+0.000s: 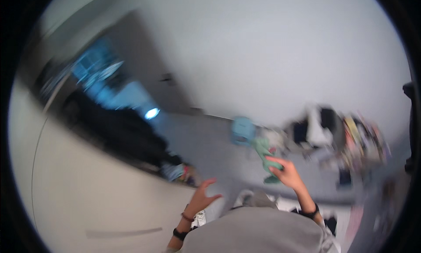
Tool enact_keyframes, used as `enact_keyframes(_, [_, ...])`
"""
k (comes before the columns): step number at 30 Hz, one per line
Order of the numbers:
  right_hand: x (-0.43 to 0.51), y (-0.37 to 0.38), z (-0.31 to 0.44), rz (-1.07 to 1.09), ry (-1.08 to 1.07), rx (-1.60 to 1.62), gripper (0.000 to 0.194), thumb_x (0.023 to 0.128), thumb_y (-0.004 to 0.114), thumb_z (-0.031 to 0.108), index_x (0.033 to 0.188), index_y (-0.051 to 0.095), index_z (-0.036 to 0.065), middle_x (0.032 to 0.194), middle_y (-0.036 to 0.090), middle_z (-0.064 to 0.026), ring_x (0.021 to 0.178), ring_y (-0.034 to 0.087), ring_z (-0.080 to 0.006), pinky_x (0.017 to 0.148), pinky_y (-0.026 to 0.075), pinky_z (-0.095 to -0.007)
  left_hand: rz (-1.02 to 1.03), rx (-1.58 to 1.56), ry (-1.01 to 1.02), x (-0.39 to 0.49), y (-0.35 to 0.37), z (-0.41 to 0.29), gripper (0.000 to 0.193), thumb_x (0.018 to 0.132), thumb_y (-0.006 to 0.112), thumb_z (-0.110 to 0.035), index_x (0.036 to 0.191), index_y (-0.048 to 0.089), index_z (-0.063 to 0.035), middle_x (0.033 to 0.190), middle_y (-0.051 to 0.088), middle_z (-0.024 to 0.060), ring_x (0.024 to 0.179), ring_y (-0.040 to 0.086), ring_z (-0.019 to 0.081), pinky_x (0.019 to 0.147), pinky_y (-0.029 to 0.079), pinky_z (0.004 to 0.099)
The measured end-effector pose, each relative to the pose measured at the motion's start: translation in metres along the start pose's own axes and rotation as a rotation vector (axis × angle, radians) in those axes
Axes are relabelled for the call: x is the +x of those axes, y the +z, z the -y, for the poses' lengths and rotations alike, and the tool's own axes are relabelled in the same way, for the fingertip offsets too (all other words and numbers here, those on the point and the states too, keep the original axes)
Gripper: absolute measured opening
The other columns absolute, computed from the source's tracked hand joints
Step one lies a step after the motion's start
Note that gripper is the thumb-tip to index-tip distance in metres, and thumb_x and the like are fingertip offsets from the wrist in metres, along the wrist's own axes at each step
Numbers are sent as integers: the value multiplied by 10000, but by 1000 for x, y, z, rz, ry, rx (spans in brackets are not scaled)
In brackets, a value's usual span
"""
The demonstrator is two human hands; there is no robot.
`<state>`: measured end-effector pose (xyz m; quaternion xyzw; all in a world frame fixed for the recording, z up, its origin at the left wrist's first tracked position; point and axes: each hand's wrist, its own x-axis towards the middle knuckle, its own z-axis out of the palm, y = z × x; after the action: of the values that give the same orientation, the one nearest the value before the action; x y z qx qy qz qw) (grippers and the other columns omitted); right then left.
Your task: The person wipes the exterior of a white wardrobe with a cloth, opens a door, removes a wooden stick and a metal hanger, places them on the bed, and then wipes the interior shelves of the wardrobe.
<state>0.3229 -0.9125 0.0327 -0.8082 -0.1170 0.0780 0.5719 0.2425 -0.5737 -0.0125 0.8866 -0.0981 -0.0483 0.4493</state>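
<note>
My right hand (286, 174) grips a green cloth-like item (263, 151) between thumb and fingers; motion blur leaves its kind unclear. It hangs over the grey floor, near a light blue plastic stool (243, 130) by the wall. On the left, my left hand (203, 199) is raised with its thumb and fingers apart, holding nothing. Below it, white shoes (199, 218) show on the floor beside the pale cabinet front (98, 184).
Dark clothes (121, 131) fill an open space along the cabinet at left. A grey door (141, 56) stands beyond. Along the wall at right are a heap of clothes (317, 129) and a blurred row of colourful items (365, 141).
</note>
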Motion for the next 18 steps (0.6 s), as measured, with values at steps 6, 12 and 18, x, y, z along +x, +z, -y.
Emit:
enact_keyframes(6, [76,101,154,699,-210,-332,509,825,633,79,1312,522,175,1074,645,-147,831,651,-218,725,496,-326,-554,452,82,-7,-79,-54,1099,611,829,-426,1421,228,11,1458,280,223,1349,267,392,1095,243,454])
enact_keyframes(12, [80,175,197,872,-1021,-404,540,819,652,141,1333,497,196,936,633,-111,793,599,-266,692,479,-351,-476,80,-95,-43,-84,-45,620,751,686,-164,1309,442,-48,1249,529,185,1139,531,331,932,432,377])
enact_keyframes(18, [88,196,224,817,-1138,-340,551,833,632,149,1353,452,165,966,610,-111,916,587,-305,792,477,-375,-835,90,-74,-64,-95,-29,321,774,589,-67,1095,591,-67,950,657,166,909,632,362,778,506,373])
